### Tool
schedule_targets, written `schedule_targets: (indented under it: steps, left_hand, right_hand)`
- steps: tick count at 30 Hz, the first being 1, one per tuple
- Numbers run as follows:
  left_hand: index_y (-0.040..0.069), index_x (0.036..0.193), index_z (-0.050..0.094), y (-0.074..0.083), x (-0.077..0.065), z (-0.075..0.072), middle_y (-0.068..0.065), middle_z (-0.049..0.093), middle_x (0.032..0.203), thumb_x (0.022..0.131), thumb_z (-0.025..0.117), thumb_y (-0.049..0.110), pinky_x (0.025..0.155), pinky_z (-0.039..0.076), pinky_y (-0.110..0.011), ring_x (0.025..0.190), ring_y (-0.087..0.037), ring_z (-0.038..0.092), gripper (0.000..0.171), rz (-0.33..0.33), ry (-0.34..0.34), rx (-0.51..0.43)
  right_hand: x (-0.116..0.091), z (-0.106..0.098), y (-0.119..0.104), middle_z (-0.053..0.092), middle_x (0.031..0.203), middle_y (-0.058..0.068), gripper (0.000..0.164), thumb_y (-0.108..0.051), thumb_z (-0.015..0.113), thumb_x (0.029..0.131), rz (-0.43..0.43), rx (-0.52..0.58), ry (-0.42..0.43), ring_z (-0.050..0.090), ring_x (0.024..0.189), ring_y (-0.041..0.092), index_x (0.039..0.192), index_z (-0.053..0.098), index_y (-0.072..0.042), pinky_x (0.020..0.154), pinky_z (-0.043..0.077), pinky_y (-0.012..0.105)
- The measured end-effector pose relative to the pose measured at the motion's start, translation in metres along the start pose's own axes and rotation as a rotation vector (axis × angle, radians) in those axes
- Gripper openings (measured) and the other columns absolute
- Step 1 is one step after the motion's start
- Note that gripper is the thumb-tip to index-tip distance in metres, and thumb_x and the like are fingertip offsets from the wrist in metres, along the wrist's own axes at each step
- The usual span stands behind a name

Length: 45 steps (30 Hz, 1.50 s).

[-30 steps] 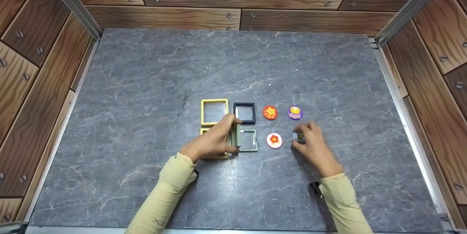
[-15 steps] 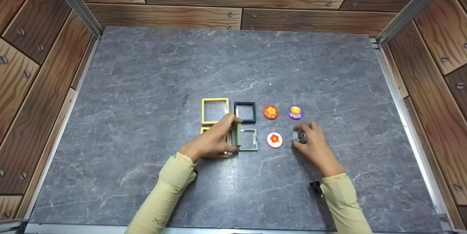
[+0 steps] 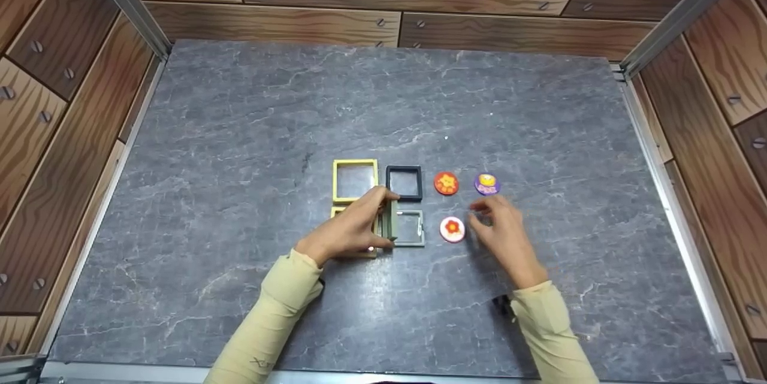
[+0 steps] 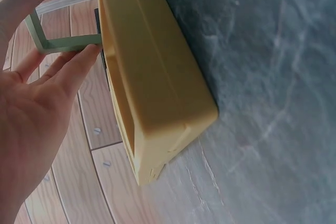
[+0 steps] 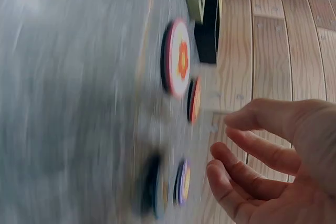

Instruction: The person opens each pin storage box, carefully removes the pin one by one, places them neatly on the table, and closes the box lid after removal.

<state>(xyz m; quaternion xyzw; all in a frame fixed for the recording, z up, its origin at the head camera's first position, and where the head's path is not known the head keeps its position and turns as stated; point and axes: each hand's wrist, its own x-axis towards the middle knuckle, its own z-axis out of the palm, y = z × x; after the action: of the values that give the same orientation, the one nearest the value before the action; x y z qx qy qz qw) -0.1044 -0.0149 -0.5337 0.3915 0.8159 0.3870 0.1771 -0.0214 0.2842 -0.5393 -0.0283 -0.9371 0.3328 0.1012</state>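
Observation:
My left hand [image 3: 350,229] grips the raised half of a small green display frame [image 3: 393,222], thumb and fingers at its opposite edges. The other half lies flat on the table to its right. In the left wrist view a yellow frame [image 4: 157,72] stands large beside that hand. My right hand [image 3: 504,233] hovers with loosely bent fingers and nothing between them, just right of a white pin badge [image 3: 452,229] with a red flower. A dark round badge [image 5: 159,190] lies on the table in the right wrist view; the hand hides it from the head view.
An orange badge [image 3: 446,183] and a purple badge [image 3: 487,184] lie behind the white one. Behind the green frame is a black frame [image 3: 404,168], with another yellow frame [image 3: 355,162] to its left. Wood-patterned walls [image 3: 311,27] bound the grey table [image 3: 239,132].
My right hand has let go of the dark badge and moved a little left toward the white badge. My left hand still holds the green frame half upright.

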Motion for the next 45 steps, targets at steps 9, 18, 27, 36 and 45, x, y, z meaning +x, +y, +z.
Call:
schedule_targets:
  steps: [9, 18, 27, 36, 45]
  left_hand:
    - [0.005, 0.14, 0.046, 0.001, 0.001, 0.0, -0.012, 0.063, 0.134, 0.077, 0.093, 0.017, 0.115, 0.054, -0.039, 0.123, -0.026, 0.064, 0.08, -0.043, 0.011, 0.001]
    - [0.006, 0.139, 0.05, 0.001, -0.001, 0.0, -0.015, 0.066, 0.137, 0.078, 0.094, 0.025, 0.115, 0.054, -0.042, 0.125, -0.028, 0.065, 0.078, -0.079, 0.022, 0.044]
    - [0.004, 0.141, 0.053, 0.0, -0.002, 0.001, -0.01, 0.062, 0.134, 0.078, 0.094, 0.031, 0.114, 0.055, -0.037, 0.12, -0.025, 0.064, 0.079, -0.041, 0.028, 0.102]
    - [0.001, 0.142, 0.054, 0.001, -0.001, 0.001, -0.009, 0.059, 0.135, 0.08, 0.092, 0.032, 0.115, 0.054, -0.036, 0.119, -0.023, 0.061, 0.079, -0.029, 0.023, 0.119]
    - [0.005, 0.145, 0.055, 0.001, -0.002, 0.004, -0.007, 0.057, 0.132, 0.081, 0.092, 0.032, 0.107, 0.059, -0.035, 0.109, -0.022, 0.063, 0.079, -0.031, 0.029, 0.121]
  right_hand:
    - [0.009, 0.022, -0.036, 0.075, 0.098, 0.017, 0.013, 0.001, 0.072, 0.088, -0.035, 0.048, -0.064, 0.073, 0.09, 0.032, 0.1, 0.076, 0.002, 0.082, 0.063, 0.047]
    - [0.023, 0.025, -0.063, 0.075, 0.1, 0.018, 0.014, -0.006, 0.076, 0.093, -0.074, 0.105, -0.102, 0.073, 0.091, 0.032, 0.103, 0.077, 0.002, 0.086, 0.065, 0.048]
    - [0.027, 0.034, -0.085, 0.075, 0.106, 0.018, 0.03, -0.022, 0.08, 0.094, -0.073, 0.128, -0.191, 0.073, 0.099, 0.035, 0.113, 0.076, 0.001, 0.091, 0.065, 0.048]
    - [0.024, 0.045, -0.093, 0.073, 0.104, 0.013, 0.04, -0.025, 0.083, 0.091, -0.105, 0.106, -0.215, 0.068, 0.095, 0.027, 0.122, 0.073, 0.0, 0.087, 0.062, 0.043]
    - [0.02, 0.047, -0.094, 0.073, 0.102, 0.011, 0.03, -0.017, 0.082, 0.092, -0.102, 0.142, -0.193, 0.069, 0.093, 0.025, 0.117, 0.075, -0.001, 0.086, 0.063, 0.041]
